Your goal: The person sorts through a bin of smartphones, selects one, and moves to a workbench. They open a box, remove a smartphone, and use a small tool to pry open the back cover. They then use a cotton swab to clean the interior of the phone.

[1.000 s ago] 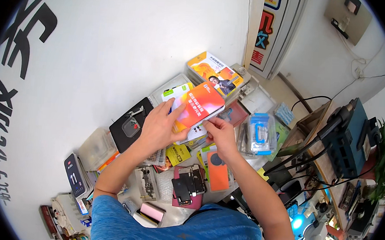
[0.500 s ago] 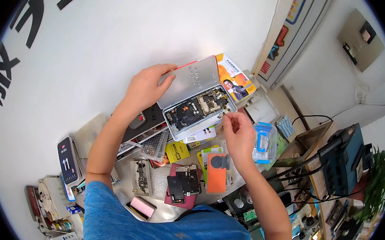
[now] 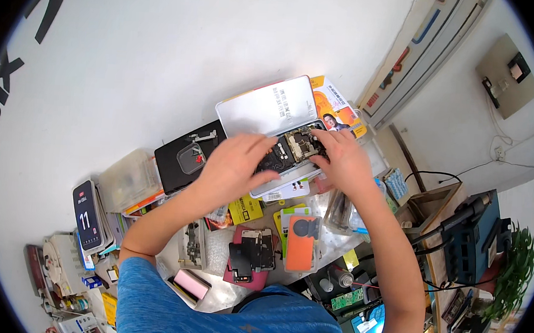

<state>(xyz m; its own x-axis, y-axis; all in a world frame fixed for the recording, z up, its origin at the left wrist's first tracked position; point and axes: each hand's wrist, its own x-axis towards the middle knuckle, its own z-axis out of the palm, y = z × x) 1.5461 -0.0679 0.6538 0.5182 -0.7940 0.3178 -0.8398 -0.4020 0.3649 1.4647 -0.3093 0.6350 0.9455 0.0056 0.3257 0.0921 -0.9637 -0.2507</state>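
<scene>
The tin (image 3: 293, 176) sits beside the yellow box (image 3: 340, 105), lid (image 3: 255, 109) raised, so opening looks done & handling its phone parts (image 3: 301, 144) prob. unfinished, L hand (image 3: 230, 164) spanning one end, R hand (image 3: 348, 163) the other, thumbs (image 3: 265, 179) apart from fingers (image 3: 257, 146), tho can't tell if either's gripping.

Open silver tin (image 3: 263, 109), circuit boards (image 3: 301, 145) inside

Person's bare hands (image 3: 235, 164): 2. Open silver metal tin (image 3: 262, 109): 1. Rect. orange phone back w/ dk. round camera patch (image 3: 300, 253): 1. Leafy green plant (image 3: 515, 273): 1.
</scene>
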